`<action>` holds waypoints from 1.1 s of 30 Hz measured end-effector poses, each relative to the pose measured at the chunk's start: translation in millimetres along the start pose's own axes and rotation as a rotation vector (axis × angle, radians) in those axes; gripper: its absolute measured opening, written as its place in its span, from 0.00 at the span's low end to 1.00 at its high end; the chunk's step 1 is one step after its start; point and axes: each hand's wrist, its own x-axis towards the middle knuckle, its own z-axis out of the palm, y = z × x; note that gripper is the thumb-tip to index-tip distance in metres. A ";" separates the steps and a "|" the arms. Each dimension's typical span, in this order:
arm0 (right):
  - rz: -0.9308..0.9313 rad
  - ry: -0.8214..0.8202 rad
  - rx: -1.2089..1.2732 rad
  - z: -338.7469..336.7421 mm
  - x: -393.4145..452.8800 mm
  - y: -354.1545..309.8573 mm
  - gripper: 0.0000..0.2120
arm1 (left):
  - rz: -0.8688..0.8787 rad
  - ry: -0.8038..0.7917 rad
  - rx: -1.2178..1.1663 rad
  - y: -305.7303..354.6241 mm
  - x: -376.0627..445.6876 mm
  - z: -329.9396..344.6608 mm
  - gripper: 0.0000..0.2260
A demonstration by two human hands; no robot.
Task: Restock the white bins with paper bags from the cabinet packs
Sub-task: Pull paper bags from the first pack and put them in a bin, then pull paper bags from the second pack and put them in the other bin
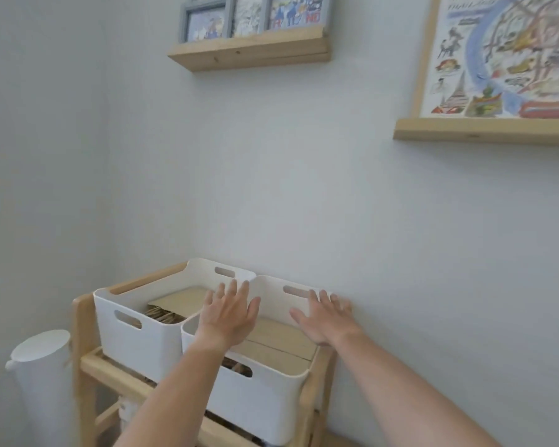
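1. Pale walls meet in a corner; a wooden rack there carries two white bins side by side, with picture ledges above.
2. Left hand and right hand hover flat-fingered, holding nothing, over the right bin.
3. Brown paper bags lie stacked inside it; the left bin seems emptier.
4. Bags look light and floppy, so take them as a stack by the edges.

Both hands outstretched, fingers spread

Single head view, wide-angle, close above white bins, facing corner wall, tilted perhaps slightly up
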 end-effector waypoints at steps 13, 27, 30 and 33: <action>0.210 -0.006 -0.061 18.5 -218.6 162.9 0.37 | 0.399 0.053 0.043 189.1 -163.7 16.1 0.26; 0.483 -0.137 0.038 129.0 -443.1 288.0 0.35 | 0.558 -0.350 -0.189 307.6 -385.1 138.6 0.27; 0.524 -0.154 0.065 156.3 -485.0 300.1 0.33 | 0.577 -0.426 -0.192 320.5 -426.1 160.7 0.27; 0.582 -0.186 0.084 180.1 -521.5 309.5 0.29 | 0.657 -0.443 -0.148 331.8 -462.9 179.0 0.25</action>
